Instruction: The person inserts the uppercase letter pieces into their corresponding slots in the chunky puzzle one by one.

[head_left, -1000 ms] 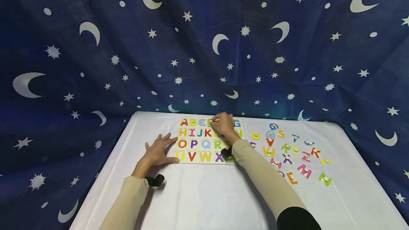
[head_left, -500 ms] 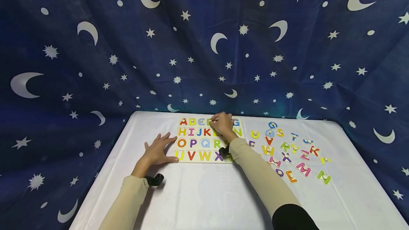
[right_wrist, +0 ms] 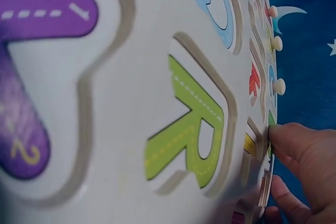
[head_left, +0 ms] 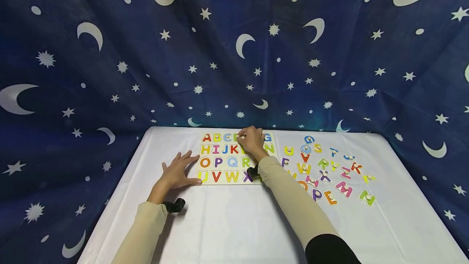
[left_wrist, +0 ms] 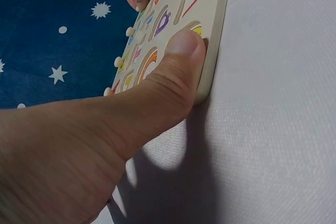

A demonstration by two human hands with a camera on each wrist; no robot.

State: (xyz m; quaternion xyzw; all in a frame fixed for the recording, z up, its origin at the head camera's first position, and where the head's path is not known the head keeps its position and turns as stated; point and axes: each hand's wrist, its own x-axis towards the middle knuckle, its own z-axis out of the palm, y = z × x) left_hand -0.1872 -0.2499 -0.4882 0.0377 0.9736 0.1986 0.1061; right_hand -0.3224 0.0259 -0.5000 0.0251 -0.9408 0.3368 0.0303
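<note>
A pale wooden alphabet board [head_left: 224, 177] lies on the white table. The left hand [head_left: 176, 174] is spread at its left edge; in the left wrist view its thumb [left_wrist: 176, 66] rests on the board's corner. At the top row, the right hand [head_left: 253, 139] pinches the green letter D [head_left: 235, 137] over its place, the fingertips covering most of it. Knobbed letters A [head_left: 207, 137], B [head_left: 217, 137] and C [head_left: 227, 137] sit in their slots. Close up in the right wrist view, the printed R recess [right_wrist: 197, 135] holds no knobbed piece.
Several loose knobbed letters lie scattered right of the board, among them a pink M [head_left: 343, 189], an orange E [head_left: 330, 197], a green N [head_left: 367, 197] and a purple P [head_left: 316, 194]. A dark blue moon-and-star cloth [head_left: 220, 52] hangs behind the table's far edge.
The head view has shifted slightly, and more of the loose letters beside the right forearm, such as the purple P, now show. Both hands keep nearly the same places on the board.
</note>
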